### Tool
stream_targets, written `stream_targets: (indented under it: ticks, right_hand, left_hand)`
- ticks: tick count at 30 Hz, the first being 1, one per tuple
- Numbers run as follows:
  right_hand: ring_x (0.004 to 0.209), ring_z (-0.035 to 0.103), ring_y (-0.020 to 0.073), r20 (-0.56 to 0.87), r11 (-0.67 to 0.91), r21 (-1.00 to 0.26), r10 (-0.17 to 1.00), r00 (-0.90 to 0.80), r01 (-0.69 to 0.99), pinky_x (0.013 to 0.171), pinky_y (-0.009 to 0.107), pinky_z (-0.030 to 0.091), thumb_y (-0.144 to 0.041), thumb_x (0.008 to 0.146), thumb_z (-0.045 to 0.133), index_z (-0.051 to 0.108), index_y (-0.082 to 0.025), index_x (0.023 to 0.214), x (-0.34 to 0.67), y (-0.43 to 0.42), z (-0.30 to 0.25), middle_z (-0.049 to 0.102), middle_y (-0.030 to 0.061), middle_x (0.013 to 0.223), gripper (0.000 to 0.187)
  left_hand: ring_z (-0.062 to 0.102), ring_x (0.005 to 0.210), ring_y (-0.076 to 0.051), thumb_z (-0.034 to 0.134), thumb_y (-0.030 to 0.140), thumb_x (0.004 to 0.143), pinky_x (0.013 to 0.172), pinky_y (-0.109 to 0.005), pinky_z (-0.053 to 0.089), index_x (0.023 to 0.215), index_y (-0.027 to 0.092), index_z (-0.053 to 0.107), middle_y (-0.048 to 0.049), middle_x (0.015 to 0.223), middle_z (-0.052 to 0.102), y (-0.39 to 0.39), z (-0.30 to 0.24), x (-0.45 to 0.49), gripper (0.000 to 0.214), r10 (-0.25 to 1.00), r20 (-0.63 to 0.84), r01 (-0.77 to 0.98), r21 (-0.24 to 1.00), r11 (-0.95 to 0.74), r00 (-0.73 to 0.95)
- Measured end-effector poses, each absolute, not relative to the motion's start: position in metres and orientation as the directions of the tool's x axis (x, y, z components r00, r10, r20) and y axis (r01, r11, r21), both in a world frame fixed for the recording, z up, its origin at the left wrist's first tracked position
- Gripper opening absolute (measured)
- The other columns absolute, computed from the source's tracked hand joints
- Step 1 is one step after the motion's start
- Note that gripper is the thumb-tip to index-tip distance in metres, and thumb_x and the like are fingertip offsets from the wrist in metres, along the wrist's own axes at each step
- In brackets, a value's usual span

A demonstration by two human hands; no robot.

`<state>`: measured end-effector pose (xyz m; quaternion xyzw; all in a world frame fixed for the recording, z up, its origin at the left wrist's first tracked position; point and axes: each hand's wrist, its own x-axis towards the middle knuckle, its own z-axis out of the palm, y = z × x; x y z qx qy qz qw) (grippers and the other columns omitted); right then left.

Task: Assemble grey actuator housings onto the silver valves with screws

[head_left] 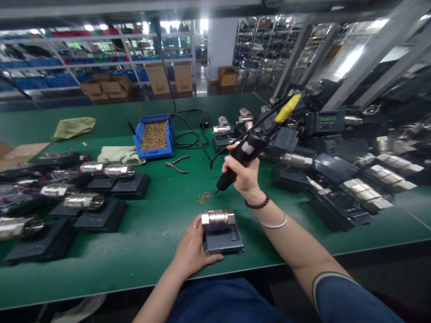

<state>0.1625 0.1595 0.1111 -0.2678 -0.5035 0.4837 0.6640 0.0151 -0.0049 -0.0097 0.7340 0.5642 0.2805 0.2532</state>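
Observation:
My right hand (244, 172) is wrapped round a black electric screwdriver (249, 148) with yellow at its top end. Its bit points down at a small pile of brass screws (204, 197) on the green bench. Below the pile sits a dark boxy unit with a shiny metal pipe fitting (224, 240) on top. Against its left side rests my left hand (194, 251), fingers along the far edge and thumb along the near edge, gripping the unit.
A blue bin (153, 154) full of brass screws stands beyond, near pliers (177, 165) and a cloth (121, 155). Similar metal-topped units (101, 215) line the left; more units (340, 179) crowd the right. A black cable (188, 143) crosses the bench (161, 264).

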Motion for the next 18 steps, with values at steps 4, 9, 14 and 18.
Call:
stream_targets:
  ticks: [4,9,14,18]
  right_hand:
    - [0.041,0.055,0.0103,0.411,0.392,-0.851,0.911,0.021,-0.348,0.046,0.026,0.046,-0.024,0.065,0.074,0.064,-0.019,0.085,0.148,0.16,0.092,0.059,-0.0079,0.051,0.022]
    - [0.042,0.056,0.0106,0.44,0.418,-0.834,0.898,0.024,-0.359,0.047,0.026,0.046,-0.023,0.067,0.073,0.064,-0.019,0.087,0.15,0.151,0.1,0.059,-0.008,0.051,0.023]
    - [0.044,0.054,0.0099,0.51,0.468,-0.745,0.859,0.046,-0.475,0.048,0.026,0.046,-0.022,0.069,0.069,0.062,-0.021,0.09,0.155,0.13,0.139,0.058,-0.0081,0.053,0.022]
    - [0.043,0.05,0.0088,0.534,0.435,-0.654,0.845,0.029,-0.62,0.048,0.025,0.045,-0.027,0.069,0.068,0.062,-0.023,0.092,0.161,0.103,0.174,0.053,-0.008,0.054,0.024]
  left_hand:
    - [0.045,0.132,-0.04,0.089,0.031,0.054,0.105,-0.059,0.043,0.142,0.02,0.035,-0.0208,0.145,0.043,-0.008,-0.006,0.02,0.104,0.983,0.091,0.675,0.716,-0.178,0.162]
    - [0.028,0.142,-0.04,0.09,0.033,0.052,0.113,-0.06,0.032,0.151,0.022,0.02,-0.0204,0.156,0.027,-0.023,-0.003,0.018,0.122,0.989,0.02,0.582,0.807,-0.104,0.148]
    - [0.05,0.13,-0.031,0.068,0.039,0.081,0.107,-0.052,0.043,0.147,0.018,0.032,-0.019,0.146,0.045,-0.032,0.003,0.01,0.078,0.99,0.09,0.383,0.923,-0.043,-0.107]
    - [0.069,0.098,-0.023,0.053,0.034,0.092,0.089,-0.04,0.056,0.116,0.019,0.064,-0.0103,0.105,0.073,-0.021,0.025,0.006,0.031,0.889,0.261,0.421,0.903,-0.087,-0.376]
